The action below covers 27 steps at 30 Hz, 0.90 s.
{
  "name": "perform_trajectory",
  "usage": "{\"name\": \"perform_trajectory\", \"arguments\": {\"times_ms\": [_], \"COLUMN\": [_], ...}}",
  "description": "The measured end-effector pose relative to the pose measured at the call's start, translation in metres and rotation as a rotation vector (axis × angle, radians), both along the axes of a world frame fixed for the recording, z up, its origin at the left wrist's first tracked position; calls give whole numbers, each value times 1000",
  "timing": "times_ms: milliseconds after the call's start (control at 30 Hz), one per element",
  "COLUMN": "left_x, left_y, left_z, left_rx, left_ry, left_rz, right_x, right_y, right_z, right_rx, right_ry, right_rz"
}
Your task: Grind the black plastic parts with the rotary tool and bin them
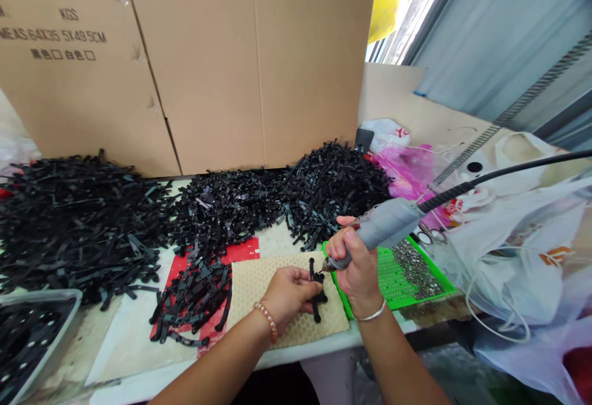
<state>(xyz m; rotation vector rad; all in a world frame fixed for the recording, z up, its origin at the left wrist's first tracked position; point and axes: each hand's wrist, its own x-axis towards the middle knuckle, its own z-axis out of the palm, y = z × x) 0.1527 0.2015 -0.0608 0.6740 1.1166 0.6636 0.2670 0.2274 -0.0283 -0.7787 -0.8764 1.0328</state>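
My left hand (293,293), with a beaded bracelet at its wrist, pinches a black jointed part (317,312) over a honeycomb-patterned beige mat (252,306). My right hand (358,266) is wrapped round a grey electric screwdriver (388,223), tilted down to the left. The tool's metal tip meets or nearly meets the upper end of the black part; exact contact is too small to tell. Right of the mat lies a green tray (393,275) with many small metal screws at its right side. Left of the mat, a pile of black assembled pieces (197,300) rests on a red sheet (243,249).
Large heaps of black strips (78,220) line the back of the table before a tall cardboard box (208,72). A clear bin (76,303) of black parts stands at the left edge. Plastic bags (522,226) and a white cord lie at the right; a black cable and spring rise from the tool.
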Motion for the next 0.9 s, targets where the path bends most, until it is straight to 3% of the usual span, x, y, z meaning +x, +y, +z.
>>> {"name": "perform_trajectory", "arguments": {"times_ms": [900], "left_x": [2], "left_y": [0], "left_z": [4], "left_rx": [-15], "left_ry": [0], "left_rz": [10], "right_x": [2], "right_y": [-1], "right_z": [-2], "right_rx": [25], "right_ry": [72], "right_rz": [33]}}
